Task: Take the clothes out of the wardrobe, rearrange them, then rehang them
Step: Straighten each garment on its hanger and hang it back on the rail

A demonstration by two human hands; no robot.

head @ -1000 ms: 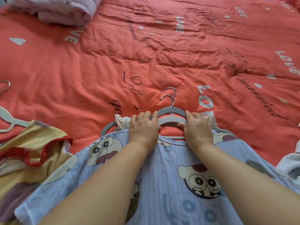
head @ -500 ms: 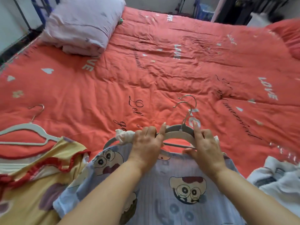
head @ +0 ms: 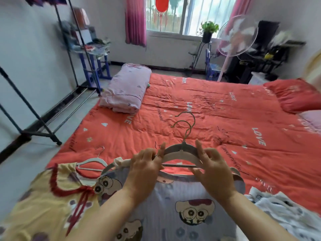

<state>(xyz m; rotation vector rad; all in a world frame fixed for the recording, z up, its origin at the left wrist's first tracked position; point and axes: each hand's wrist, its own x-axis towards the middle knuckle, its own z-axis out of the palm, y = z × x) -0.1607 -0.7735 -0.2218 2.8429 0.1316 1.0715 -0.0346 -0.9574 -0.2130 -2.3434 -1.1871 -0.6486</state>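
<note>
Two hangers point(head: 180, 150) | left hand point(head: 144, 164) grips left shoulder | right hand point(head: 213, 169) pinches right shoulder | blue top point(head: 173, 197) under wrists

Gripping two stacked hangers point(head: 180, 151) with left hand point(head: 144, 164) and right hand point(head: 213, 169), above a blue cartoon-print shirt point(head: 173, 197) on the red quilt point(head: 208, 105).

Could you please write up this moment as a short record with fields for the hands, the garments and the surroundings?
left hand: grips the hangers on their left side
right hand: pinches the same hangers on their right side
hangers: two stacked, one grey, one white, hooks pointing away
blue cartoon top: hung on the hangers
yellow dress: left of the top, white hanger at its collar
white patterned garment: right of the top
bed: red quilt, folded pink quilt on it
clothes rack: left of the bed
</note>
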